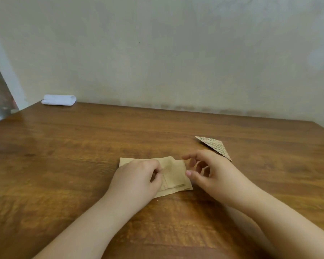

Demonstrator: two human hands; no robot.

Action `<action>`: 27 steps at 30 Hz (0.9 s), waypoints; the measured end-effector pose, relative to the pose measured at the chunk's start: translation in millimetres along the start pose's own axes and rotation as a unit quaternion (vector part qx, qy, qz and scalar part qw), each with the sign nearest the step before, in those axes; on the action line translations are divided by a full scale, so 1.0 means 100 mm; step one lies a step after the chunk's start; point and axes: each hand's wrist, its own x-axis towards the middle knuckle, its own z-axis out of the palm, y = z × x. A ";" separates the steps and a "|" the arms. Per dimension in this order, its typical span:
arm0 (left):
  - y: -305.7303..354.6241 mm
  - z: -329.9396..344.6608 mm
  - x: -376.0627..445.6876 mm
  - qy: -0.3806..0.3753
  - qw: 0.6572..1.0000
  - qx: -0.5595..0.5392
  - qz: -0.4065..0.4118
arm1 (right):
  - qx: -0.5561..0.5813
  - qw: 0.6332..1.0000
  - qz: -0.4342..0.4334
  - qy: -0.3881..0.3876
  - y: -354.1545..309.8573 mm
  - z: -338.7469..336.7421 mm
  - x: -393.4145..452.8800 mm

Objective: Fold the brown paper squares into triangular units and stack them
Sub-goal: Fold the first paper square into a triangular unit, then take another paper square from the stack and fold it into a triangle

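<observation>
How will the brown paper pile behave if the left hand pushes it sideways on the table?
The paper pile is thin loose sheets, already fanned unevenly, so a push would probably shear it, top sheets sliding first. The wooden table looks smooth, so it should slide easily. The sheets look light and floppy; lifted by one edge, they would likely droop. The left hand resting on them may steady them.

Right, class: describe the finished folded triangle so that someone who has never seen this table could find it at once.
Start at the wooden table and go to its right half, just beyond the right hand. There lies the folded triangle, flat on the wood. Unlike the plain brown paper stack beside it, it carries newspaper-style print.
</observation>
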 end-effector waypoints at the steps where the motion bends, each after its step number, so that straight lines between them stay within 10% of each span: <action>1: 0.02 -0.02 -0.01 0.012 1.000 -0.011 0.001 | 0.005 1.000 0.013 -0.007 -0.01 -0.01 -0.05; 13: 0.17 -0.05 -0.22 0.008 0.978 -0.168 0.121 | 0.230 0.964 0.125 0.050 0.02 -0.02 -0.43; 16: 0.16 -0.08 -0.17 0.045 0.984 -0.170 -0.012 | 0.321 0.936 0.093 0.111 0.02 -0.09 -0.46; 20: 0.15 -0.18 -0.12 0.013 0.938 -0.313 -0.148 | 0.401 0.901 0.042 0.158 0.00 -0.20 -0.46; 27: 0.34 -0.14 -0.22 -0.032 0.866 -0.499 -0.032 | 0.446 0.883 0.022 0.145 -0.05 -0.26 -0.48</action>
